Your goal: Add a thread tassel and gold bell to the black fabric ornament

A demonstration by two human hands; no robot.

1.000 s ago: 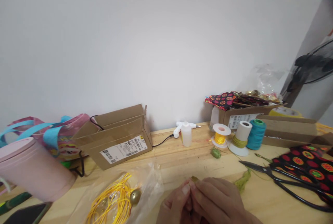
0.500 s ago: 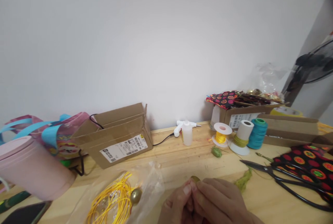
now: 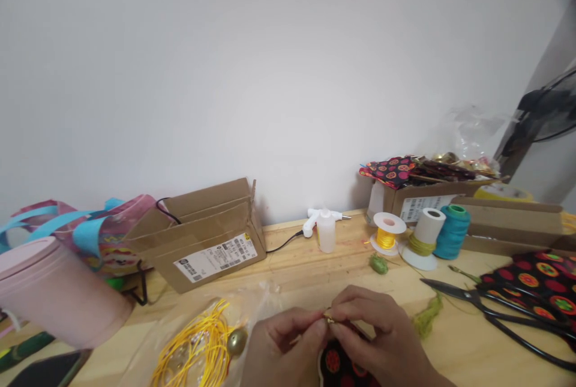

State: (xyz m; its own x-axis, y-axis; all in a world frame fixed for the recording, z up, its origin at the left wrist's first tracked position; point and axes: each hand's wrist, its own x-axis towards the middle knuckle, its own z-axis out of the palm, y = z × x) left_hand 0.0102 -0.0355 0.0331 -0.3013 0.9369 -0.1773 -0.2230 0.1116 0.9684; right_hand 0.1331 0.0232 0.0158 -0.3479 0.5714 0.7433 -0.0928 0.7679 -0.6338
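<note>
My left hand (image 3: 285, 342) and my right hand (image 3: 375, 327) meet at the front middle of the table, fingertips pinched together. Between them is a small gold-coloured piece (image 3: 330, 318), mostly covered by the fingers, so its exact kind cannot be made out. Just below hangs or lies a black fabric piece (image 3: 342, 366) with red and orange round prints and a pale edge. Left of my hands, a clear plastic bag (image 3: 265, 298) holds yellow cords (image 3: 202, 339) and a brass-coloured bell (image 3: 236, 341).
Black-handled scissors (image 3: 477, 298) lie at right beside printed fabric (image 3: 535, 279). Behind stand thread spools (image 3: 389, 225), a teal thread cone (image 3: 452, 232), a small bottle (image 3: 326, 234) and a filled carton (image 3: 391, 199). At left are a carton (image 3: 211, 243), a pink canister (image 3: 58, 291) and a phone (image 3: 54, 369).
My hands have drawn slightly apart and turned, so the gold-coloured piece shows between the fingertips. The black printed fabric has come into sight beneath them. The view has shifted slightly.
</note>
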